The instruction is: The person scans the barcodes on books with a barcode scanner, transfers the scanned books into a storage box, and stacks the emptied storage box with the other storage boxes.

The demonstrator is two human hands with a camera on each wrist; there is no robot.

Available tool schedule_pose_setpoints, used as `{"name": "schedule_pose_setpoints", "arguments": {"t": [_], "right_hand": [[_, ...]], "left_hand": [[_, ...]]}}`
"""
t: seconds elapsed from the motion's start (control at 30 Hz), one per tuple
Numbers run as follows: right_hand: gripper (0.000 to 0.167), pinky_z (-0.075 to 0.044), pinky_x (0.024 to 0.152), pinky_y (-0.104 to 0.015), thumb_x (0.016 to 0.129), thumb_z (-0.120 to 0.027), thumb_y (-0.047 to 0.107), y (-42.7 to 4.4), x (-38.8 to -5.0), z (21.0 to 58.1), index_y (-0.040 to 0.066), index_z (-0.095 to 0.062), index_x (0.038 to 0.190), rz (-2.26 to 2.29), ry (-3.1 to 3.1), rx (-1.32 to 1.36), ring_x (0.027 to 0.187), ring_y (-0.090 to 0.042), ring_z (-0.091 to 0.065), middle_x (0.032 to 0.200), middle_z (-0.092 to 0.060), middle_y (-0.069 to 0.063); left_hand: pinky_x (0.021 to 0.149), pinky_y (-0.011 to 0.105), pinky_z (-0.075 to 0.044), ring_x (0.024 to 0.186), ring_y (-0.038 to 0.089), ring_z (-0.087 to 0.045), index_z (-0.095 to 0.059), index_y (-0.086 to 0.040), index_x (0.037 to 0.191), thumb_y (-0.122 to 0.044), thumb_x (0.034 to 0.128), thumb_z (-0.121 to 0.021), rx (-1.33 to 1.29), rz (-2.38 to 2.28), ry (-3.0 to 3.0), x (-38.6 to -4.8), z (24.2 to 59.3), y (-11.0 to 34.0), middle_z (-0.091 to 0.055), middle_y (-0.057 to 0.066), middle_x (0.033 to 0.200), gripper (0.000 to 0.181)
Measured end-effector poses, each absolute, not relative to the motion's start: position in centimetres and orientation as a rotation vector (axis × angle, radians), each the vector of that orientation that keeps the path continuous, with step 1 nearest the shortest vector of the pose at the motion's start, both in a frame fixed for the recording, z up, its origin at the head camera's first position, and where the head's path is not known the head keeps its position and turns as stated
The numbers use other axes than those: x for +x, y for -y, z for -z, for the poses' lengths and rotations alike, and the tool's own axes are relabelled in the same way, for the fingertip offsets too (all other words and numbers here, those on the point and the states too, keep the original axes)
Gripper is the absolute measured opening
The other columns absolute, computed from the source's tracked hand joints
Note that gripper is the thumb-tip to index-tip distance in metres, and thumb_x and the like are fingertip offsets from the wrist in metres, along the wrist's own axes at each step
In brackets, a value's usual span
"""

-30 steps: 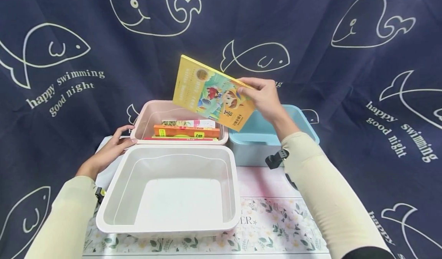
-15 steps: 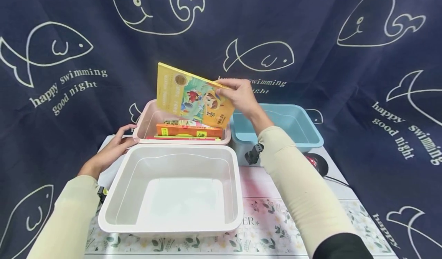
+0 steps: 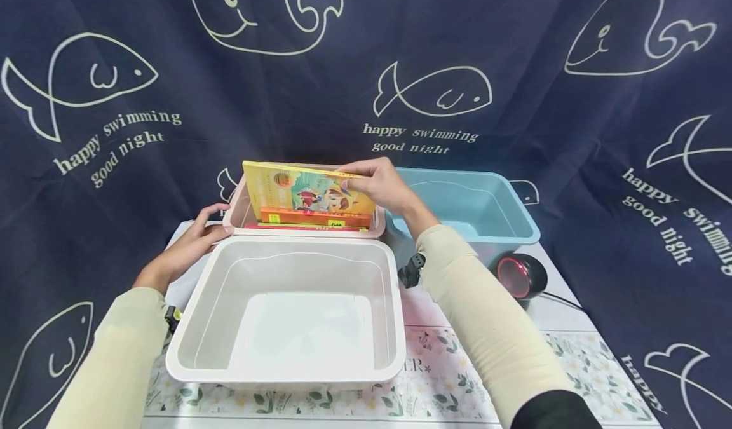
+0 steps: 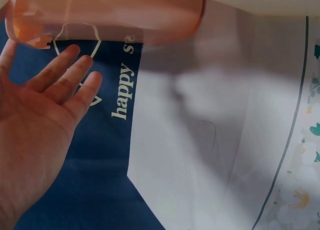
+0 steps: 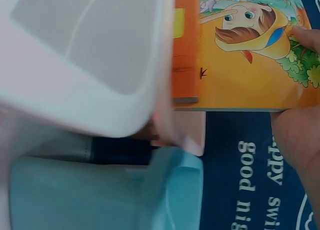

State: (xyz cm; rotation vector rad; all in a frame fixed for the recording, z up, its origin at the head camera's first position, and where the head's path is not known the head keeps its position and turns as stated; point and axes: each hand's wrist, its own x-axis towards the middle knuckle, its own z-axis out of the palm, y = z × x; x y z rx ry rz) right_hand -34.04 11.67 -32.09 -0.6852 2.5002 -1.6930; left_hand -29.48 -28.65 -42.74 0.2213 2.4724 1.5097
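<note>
My right hand (image 3: pixel 380 184) pinches a yellow picture book (image 3: pixel 274 190) by its upper right edge. The book stands on its long side in the pink bin (image 3: pixel 237 216), its lower part hidden behind an orange book (image 3: pixel 300 218) and other books there. In the right wrist view, the cover of the picture book (image 5: pixel 240 79) shows a cartoon child, and the thumb lies on it. My left hand (image 3: pixel 191 248) touches the left end of the pink bin. In the left wrist view, several fingers of that hand (image 4: pixel 45 104) are spread and fairly straight beside the bin's wall (image 4: pixel 110 19).
A white bin (image 3: pixel 303 333) stands in front of the pink one. To the right is a blue bin (image 3: pixel 474 203), with a black round device (image 3: pixel 521 276) and its cable near it. A flower-patterned cloth (image 3: pixel 446 378) covers the table front. A navy curtain (image 3: pixel 320 111) hangs behind.
My right hand has carried the yellow book left and then down into the pink bin, behind the orange book. The left hand has stayed at the bin's left end.
</note>
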Motion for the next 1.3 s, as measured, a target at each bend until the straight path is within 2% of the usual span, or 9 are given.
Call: {"name": "schedule_pose_setpoints", "arguments": {"t": [0.17, 0.37, 0.47, 0.67, 0.87, 0.97, 1.07, 1.17, 1.3], "right_hand": [[0.025, -0.056, 0.083, -0.025, 0.093, -0.076, 0.009, -11.6, -33.9, 33.7, 0.010, -0.079, 0.117, 1.621, -2.521, -0.697, 0.097, -0.011, -0.069, 0.119, -0.077, -0.007], [0.020, -0.055, 0.088, -0.027, 0.094, -0.075, 0.011, -11.4, -33.9, 34.9, 0.013, -0.080, 0.114, 1.544, -2.494, -0.729, 0.095, -0.010, -0.068, 0.107, -0.080, -0.006], [0.019, -0.054, 0.091, -0.029, 0.095, -0.075, 0.012, -11.3, -34.0, 35.2, 0.015, -0.079, 0.114, 1.531, -2.473, -0.738, 0.095, -0.012, -0.069, 0.106, -0.080, -0.004], [0.020, -0.054, 0.090, -0.027, 0.095, -0.075, 0.014, -11.4, -34.1, 35.8, 0.016, -0.079, 0.114, 1.495, -2.433, -0.688, 0.098, -0.013, -0.068, 0.112, -0.079, -0.003], [0.022, -0.052, 0.096, -0.033, 0.097, -0.073, 0.015, -11.6, -34.0, 36.1, 0.016, -0.078, 0.118, 1.467, -2.446, -0.702, 0.106, -0.016, -0.068, 0.119, -0.077, -0.004], [0.025, -0.051, 0.103, -0.036, 0.096, -0.073, 0.014, -11.6, -34.1, 36.6, 0.016, -0.078, 0.120, 1.452, -2.448, -0.689, 0.111, -0.016, -0.067, 0.124, -0.076, -0.004], [0.028, -0.050, 0.106, -0.035, 0.095, -0.072, 0.011, -11.6, -34.3, 37.3, 0.015, -0.077, 0.122, 1.419, -2.467, -0.662, 0.113, -0.015, -0.067, 0.127, -0.074, -0.005], [0.030, -0.049, 0.108, -0.036, 0.094, -0.071, 0.011, -11.6, -34.4, 37.8, 0.013, -0.077, 0.123, 1.368, -2.507, -0.673, 0.113, -0.016, -0.066, 0.128, -0.074, -0.007], [0.030, -0.049, 0.110, -0.038, 0.095, -0.069, 0.011, -11.4, -34.6, 37.8, 0.009, -0.076, 0.124, 1.290, -2.538, -0.764, 0.116, -0.018, -0.067, 0.128, -0.074, -0.009]], "left_hand": [[0.113, 0.056, -0.039, 0.109, -0.013, -0.051, -0.011, -0.031, 0.160, -0.046, 0.1075, -0.051, 0.219, -1.510, -2.471, -29.4, 42.8, 28.8, -0.046, 0.028, 0.154, 0.068], [0.114, 0.059, -0.038, 0.110, -0.011, -0.050, -0.011, -0.033, 0.160, -0.048, 0.1070, -0.051, 0.211, -1.495, -2.473, -29.3, 42.8, 28.9, -0.044, 0.028, 0.155, 0.068], [0.115, 0.062, -0.036, 0.115, -0.005, -0.050, -0.011, -0.034, 0.159, -0.049, 0.1067, -0.051, 0.202, -1.495, -2.474, -29.3, 42.8, 29.0, -0.043, 0.028, 0.156, 0.068], [0.116, 0.065, -0.035, 0.130, 0.014, -0.050, -0.011, -0.031, 0.161, -0.047, 0.1071, -0.051, 0.211, -1.487, -2.475, -29.4, 43.0, 28.8, -0.044, 0.029, 0.155, 0.069], [0.116, 0.067, -0.033, 0.127, 0.011, -0.050, -0.008, -0.027, 0.163, -0.045, 0.1069, -0.053, 0.218, -1.480, -2.484, -29.8, 42.8, 28.6, -0.045, 0.029, 0.154, 0.073], [0.117, 0.067, -0.032, 0.135, 0.024, -0.049, -0.007, -0.026, 0.163, -0.045, 0.1069, -0.053, 0.218, -1.479, -2.478, -29.8, 42.8, 28.5, -0.044, 0.030, 0.155, 0.075], [0.117, 0.068, -0.030, 0.144, 0.037, -0.041, -0.007, -0.026, 0.163, -0.046, 0.1066, -0.053, 0.212, -1.486, -2.467, -29.8, 42.8, 28.4, -0.043, 0.030, 0.156, 0.075], [0.118, 0.070, -0.029, 0.147, 0.041, -0.037, -0.007, -0.026, 0.162, -0.047, 0.1061, -0.053, 0.211, -1.479, -2.463, -29.9, 42.8, 28.4, -0.042, 0.029, 0.156, 0.076], [0.117, 0.069, -0.030, 0.147, 0.038, -0.037, -0.007, -0.026, 0.162, -0.047, 0.1064, -0.053, 0.217, -1.472, -2.467, -29.8, 42.7, 28.7, -0.043, 0.030, 0.156, 0.075]]}}
